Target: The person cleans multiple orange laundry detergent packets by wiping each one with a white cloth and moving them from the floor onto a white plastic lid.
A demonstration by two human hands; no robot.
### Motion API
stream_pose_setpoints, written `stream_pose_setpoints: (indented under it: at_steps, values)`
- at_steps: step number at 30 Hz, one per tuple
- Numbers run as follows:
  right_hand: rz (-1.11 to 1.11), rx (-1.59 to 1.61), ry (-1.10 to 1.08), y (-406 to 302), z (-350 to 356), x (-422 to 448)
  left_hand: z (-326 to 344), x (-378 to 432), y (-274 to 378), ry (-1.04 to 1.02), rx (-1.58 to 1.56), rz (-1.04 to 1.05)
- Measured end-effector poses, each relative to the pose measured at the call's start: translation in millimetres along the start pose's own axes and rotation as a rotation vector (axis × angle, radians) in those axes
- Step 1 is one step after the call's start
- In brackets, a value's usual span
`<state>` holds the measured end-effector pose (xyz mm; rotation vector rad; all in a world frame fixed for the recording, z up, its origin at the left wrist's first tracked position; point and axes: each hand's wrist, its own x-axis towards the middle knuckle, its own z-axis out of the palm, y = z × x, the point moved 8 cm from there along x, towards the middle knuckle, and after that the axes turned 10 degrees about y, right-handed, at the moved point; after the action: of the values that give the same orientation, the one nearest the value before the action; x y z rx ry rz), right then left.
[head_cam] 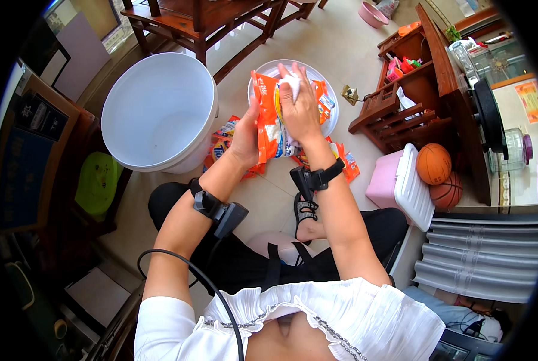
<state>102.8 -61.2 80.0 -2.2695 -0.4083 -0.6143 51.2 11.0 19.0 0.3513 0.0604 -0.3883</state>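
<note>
My left hand (245, 139) grips the side of an orange plastic packet (267, 122), apparently laundry detergent, which bears writing. Against the packet's face, my right hand (304, 113) presses a white cloth (289, 85); part of the cloth shows below the palm. Beneath both hands lies a round white lid or shallow tub (334, 122), with another orange packet (325, 103) on it. Several similar packets (219, 146) are on the floor beside a large white bucket (160, 113). More packets (351, 168) lie past my right wrist. The bucket's visible inside holds nothing.
A wooden bench (169, 20) stands beyond the bucket. To the right are a wooden cabinet (454, 85), a pink storage box (386, 180) with a white lid, two basketballs (433, 163) and a floor socket (350, 94). A green plastic stool (97, 182) sits at left. A cable (206, 277) crosses my left arm.
</note>
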Motion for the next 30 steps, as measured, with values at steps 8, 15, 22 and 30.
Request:
stream_pose_setpoints:
  at_steps: [8, 15, 22, 30]
  values:
    - [0.285, 0.217, 0.083, 4, -4, -79, -12, -1, 17, 0.069, -0.105, 0.010]
    - [0.989, 1.104, 0.181, 64, 22, -142, -11, 1, 25, 0.100, -0.075, 0.101]
    - [1.080, 1.739, 0.147, 55, 1, -130, -13, 4, 4, 0.045, -0.070, -0.034]
    - [1.061, 1.564, 0.183, 71, -24, -135, -16, 15, -6, 0.192, 0.328, -0.134]
